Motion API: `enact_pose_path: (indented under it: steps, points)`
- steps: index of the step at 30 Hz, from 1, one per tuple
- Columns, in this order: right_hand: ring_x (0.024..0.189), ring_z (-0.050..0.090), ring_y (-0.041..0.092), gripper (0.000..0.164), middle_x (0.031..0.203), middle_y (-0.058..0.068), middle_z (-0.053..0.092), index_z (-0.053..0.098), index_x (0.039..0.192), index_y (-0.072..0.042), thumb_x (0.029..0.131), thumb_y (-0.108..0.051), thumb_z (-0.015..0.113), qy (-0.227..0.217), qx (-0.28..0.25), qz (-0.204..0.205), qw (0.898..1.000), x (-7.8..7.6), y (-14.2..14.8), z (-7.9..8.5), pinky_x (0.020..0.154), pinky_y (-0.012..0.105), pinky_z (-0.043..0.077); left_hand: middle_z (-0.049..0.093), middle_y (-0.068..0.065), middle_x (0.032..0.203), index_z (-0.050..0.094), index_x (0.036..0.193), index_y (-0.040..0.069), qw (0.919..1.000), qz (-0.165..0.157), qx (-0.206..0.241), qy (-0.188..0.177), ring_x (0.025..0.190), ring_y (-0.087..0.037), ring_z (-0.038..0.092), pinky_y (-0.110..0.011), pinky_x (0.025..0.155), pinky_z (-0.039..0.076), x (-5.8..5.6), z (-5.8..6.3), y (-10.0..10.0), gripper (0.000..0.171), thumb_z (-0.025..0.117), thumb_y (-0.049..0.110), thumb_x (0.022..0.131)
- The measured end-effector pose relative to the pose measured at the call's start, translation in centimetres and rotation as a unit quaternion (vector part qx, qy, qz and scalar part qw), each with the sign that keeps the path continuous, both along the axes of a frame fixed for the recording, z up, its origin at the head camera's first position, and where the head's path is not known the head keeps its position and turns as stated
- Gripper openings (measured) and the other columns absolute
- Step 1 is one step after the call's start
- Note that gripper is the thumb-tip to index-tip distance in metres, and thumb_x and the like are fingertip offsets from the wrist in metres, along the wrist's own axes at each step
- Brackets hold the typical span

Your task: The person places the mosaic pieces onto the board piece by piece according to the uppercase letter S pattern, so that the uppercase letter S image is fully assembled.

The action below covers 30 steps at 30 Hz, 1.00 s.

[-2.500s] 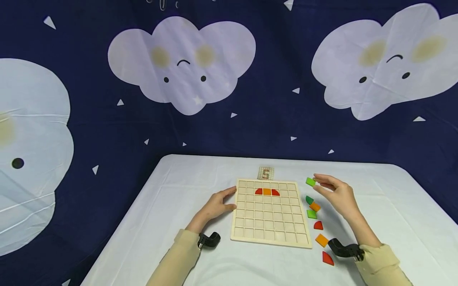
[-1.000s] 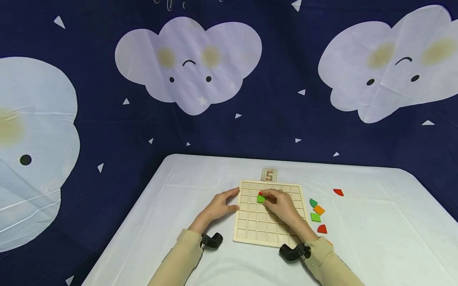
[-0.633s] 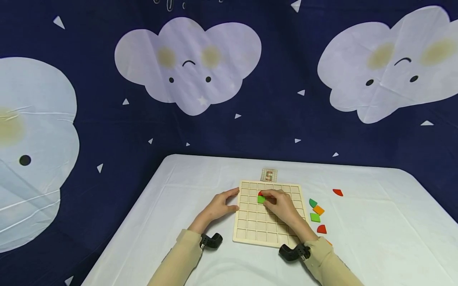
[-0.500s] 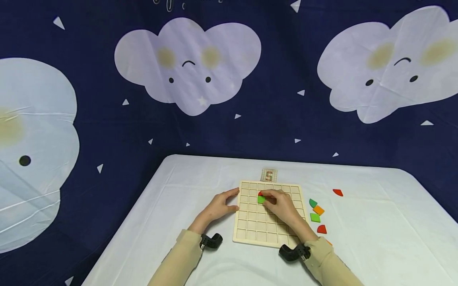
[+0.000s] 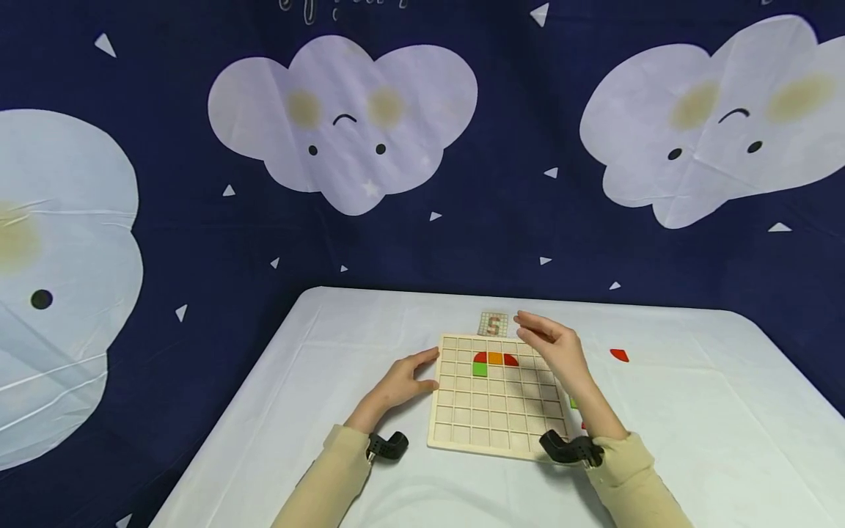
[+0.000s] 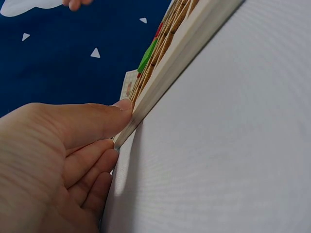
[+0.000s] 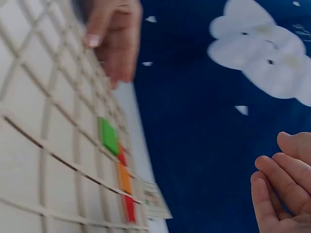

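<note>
A pale wooden grid board (image 5: 488, 419) lies on the white table. In its upper rows sit a red quarter-round tile (image 5: 480, 357), an orange square tile (image 5: 495, 358) and another red quarter-round tile (image 5: 511, 361). A light green square tile (image 5: 480, 369) fills the cell below the left red one. My left hand (image 5: 398, 383) touches the board's left edge with thumb and fingertips; the left wrist view shows the thumb (image 6: 95, 124) against the rim. Above the board's upper right part hovers my right hand (image 5: 561, 353), holding nothing, its fingers (image 7: 274, 182) loosely bent in the right wrist view.
A small card (image 5: 493, 323) with an S pattern lies behind the board. One red tile (image 5: 619, 356) lies apart to the right. Nearer the board, a green tile (image 5: 573, 403) peeks from behind the right forearm, which hides other pieces.
My right hand has set the light green tile into the grid, let go of it, and lifted away to the right. The red and orange tiles are uncovered again. My left hand stays put.
</note>
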State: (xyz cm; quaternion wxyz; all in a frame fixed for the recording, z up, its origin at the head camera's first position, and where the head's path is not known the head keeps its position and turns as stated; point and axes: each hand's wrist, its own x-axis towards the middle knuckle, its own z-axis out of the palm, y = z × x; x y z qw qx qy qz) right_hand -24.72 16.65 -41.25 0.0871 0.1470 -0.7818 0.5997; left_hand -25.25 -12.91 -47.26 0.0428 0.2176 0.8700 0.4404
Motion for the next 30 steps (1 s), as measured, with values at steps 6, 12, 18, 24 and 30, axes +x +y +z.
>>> enact_pose_path:
  steps: [6, 12, 18, 24, 30]
  points:
    - [0.106, 0.058, 0.003, 0.048, 0.128, 0.011, 0.058, 0.055, 0.133, -0.005, 0.092, -0.029, 0.063, 0.005, 0.022, -0.011, 1.0, 0.6, 2.6, 1.5, 0.085, 0.015, 0.047, 0.048, -0.011, 0.139, 0.042, 0.141, 0.001, 1.0, -0.001, 0.003, -0.001, 0.131, -0.026, 0.038, -0.04, 0.109, 0.03, 0.0, -0.2, -0.1, 0.065, 0.071, 0.01, 0.084]
    - [0.105, 0.056, 0.0, 0.05, 0.128, 0.01, 0.058, 0.055, 0.133, -0.007, 0.092, -0.035, 0.062, -0.013, 0.073, -0.037, 0.997, 1.2, 5.5, 1.8, 0.084, 0.011, 0.045, 0.049, -0.012, 0.138, 0.042, 0.141, 0.001, 1.0, 0.001, -0.001, 0.0, 0.13, -0.026, 0.04, -0.04, 0.108, 0.03, 0.0, -0.1, -0.1, 0.065, 0.071, 0.011, 0.084]
    - [0.103, 0.055, -0.004, 0.055, 0.129, 0.01, 0.057, 0.053, 0.135, -0.009, 0.091, -0.041, 0.06, -0.038, 0.113, -0.068, 0.991, 1.9, 7.8, 1.2, 0.082, 0.009, 0.044, 0.048, -0.012, 0.138, 0.041, 0.141, 0.001, 1.0, 0.003, -0.004, -0.002, 0.131, -0.026, 0.04, -0.039, 0.108, 0.031, 0.1, 0.0, 0.0, 0.065, 0.071, 0.011, 0.084]
    - [0.101, 0.052, -0.009, 0.058, 0.131, 0.012, 0.056, 0.051, 0.137, -0.009, 0.091, -0.045, 0.058, -0.062, 0.136, -0.08, 0.985, 2.7, 9.5, -0.2, 0.08, 0.007, 0.042, 0.048, -0.012, 0.138, 0.042, 0.141, 0.001, 1.0, 0.002, -0.006, -0.001, 0.131, -0.026, 0.039, -0.04, 0.108, 0.03, 0.1, 0.0, 0.0, 0.065, 0.071, 0.01, 0.084]
    - [0.099, 0.052, -0.012, 0.059, 0.129, 0.013, 0.057, 0.051, 0.136, -0.005, 0.091, -0.043, 0.059, -0.06, 0.135, -0.097, 0.984, 3.3, 10.4, -0.5, 0.079, 0.006, 0.042, 0.047, -0.012, 0.139, 0.042, 0.141, 0.001, 1.0, 0.004, -0.003, -0.003, 0.131, -0.026, 0.039, -0.04, 0.108, 0.03, 0.1, 0.0, 0.0, 0.065, 0.071, 0.01, 0.084]
